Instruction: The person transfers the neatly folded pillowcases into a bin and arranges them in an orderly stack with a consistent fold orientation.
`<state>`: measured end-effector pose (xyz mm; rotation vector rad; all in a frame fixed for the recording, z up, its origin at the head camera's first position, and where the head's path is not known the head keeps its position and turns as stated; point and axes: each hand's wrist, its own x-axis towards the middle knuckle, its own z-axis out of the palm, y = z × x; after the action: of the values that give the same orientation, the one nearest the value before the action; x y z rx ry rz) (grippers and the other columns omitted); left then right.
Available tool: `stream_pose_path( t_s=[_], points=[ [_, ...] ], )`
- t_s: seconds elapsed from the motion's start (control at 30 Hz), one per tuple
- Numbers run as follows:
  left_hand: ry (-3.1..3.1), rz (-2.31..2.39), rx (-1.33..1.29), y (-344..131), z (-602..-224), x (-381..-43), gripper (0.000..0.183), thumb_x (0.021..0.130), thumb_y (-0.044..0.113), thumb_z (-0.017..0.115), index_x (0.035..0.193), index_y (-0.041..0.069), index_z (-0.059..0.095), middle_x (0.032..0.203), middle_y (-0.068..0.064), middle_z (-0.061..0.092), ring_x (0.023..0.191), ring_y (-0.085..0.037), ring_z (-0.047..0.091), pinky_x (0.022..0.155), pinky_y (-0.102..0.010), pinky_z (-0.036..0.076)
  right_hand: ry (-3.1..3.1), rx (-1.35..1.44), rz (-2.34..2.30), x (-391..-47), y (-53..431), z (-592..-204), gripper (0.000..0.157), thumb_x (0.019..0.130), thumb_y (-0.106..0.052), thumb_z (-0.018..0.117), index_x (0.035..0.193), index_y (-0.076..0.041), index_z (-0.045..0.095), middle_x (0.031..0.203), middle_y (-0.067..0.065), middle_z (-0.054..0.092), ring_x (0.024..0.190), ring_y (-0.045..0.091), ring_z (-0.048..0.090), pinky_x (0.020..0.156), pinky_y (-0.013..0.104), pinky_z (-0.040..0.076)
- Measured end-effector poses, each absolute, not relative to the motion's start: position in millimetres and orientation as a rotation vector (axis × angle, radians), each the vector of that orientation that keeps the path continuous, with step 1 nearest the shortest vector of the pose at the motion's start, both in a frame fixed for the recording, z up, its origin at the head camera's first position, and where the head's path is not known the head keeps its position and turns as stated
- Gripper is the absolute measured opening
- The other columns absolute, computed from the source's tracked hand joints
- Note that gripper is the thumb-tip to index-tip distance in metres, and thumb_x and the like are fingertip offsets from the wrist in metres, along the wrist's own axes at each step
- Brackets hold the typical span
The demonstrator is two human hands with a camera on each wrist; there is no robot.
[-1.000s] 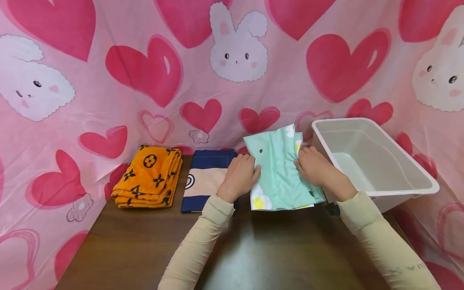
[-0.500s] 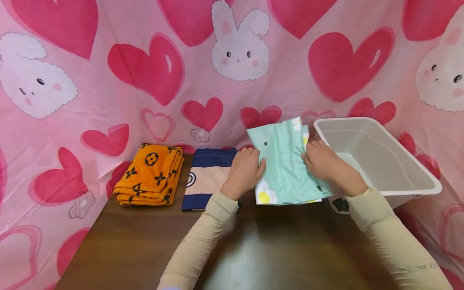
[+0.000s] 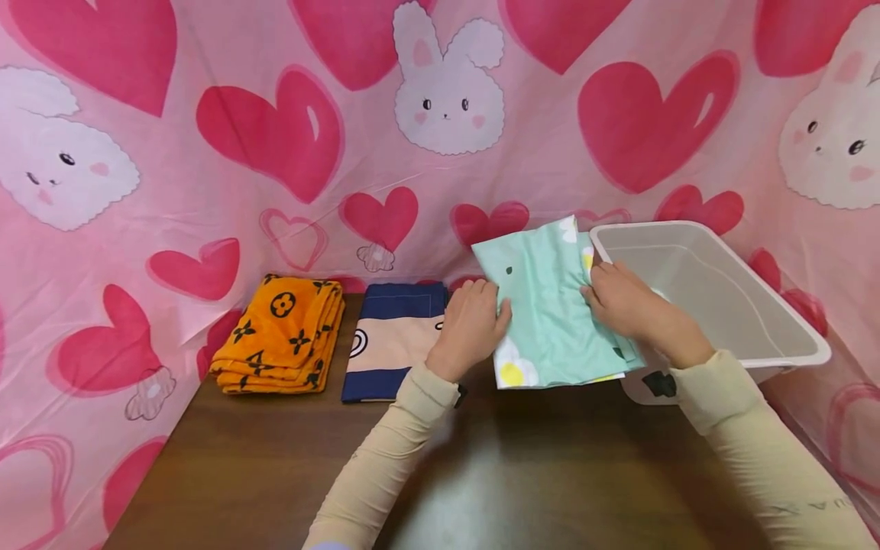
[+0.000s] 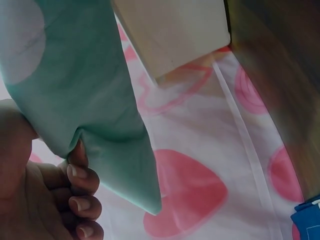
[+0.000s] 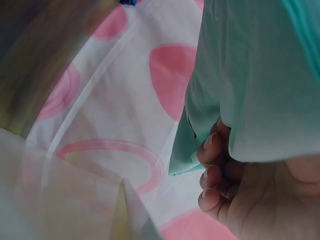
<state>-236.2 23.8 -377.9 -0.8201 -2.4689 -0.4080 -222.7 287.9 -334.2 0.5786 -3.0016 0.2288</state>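
Observation:
A folded mint-green cloth (image 3: 550, 313) with white and yellow daisies is held up above the table between both hands. My left hand (image 3: 470, 328) pinches its left edge; in the left wrist view the fingers (image 4: 82, 175) curl in against the green fabric (image 4: 95, 90). On the opposite edge, my right hand (image 3: 629, 305) grips the cloth beside the bin, its fingers (image 5: 212, 147) curled at the fabric in the right wrist view. Behind the left hand lies a folded navy and peach cloth (image 3: 388, 336), partly hidden by that hand.
An off-white plastic bin (image 3: 722, 305) stands at the right, close to the right hand. A folded orange cloth (image 3: 282, 328) with black motifs lies at the left of the brown table (image 3: 275, 466). Pink heart-and-bunny fabric (image 3: 440, 176) hangs behind.
Both hands have carried the green cloth a little to the right, toward the bin, and slightly upward. Their hold on it is the same. The orange and navy cloths have stayed in place.

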Motion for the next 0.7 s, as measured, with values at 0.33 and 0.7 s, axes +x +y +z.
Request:
stream_pose_path(
  t_s=[0.33, 0.7],
  points=[
    [-2.451, -0.384, -0.838, 33, -377, -238, 0.026, 0.102, 0.027, 0.055, 0.087, 0.006, 0.059, 0.08, -0.007, 0.059, 0.074, -0.021, 0.054, 0.07, -0.033, 0.045, -3.016, 0.555, 0.236, -221, 298, -331, 0.031, 0.101, -0.014, 0.055, 0.111, 0.015, 0.05, 0.093, 0.022, 0.053, 0.097, 0.041, 0.047, 0.089, 0.052, 0.04],
    [-2.472, -0.389, -0.859, 41, -375, -246, 0.026, 0.101, 0.029, 0.054, 0.089, 0.006, 0.06, 0.08, -0.005, 0.059, 0.075, -0.018, 0.053, 0.069, -0.03, 0.045, -3.035, 0.497, 0.256, -222, 306, -325, 0.036, 0.102, -0.014, 0.052, 0.116, 0.018, 0.047, 0.098, 0.027, 0.054, 0.099, 0.044, 0.045, 0.093, 0.057, 0.038]
  ],
)
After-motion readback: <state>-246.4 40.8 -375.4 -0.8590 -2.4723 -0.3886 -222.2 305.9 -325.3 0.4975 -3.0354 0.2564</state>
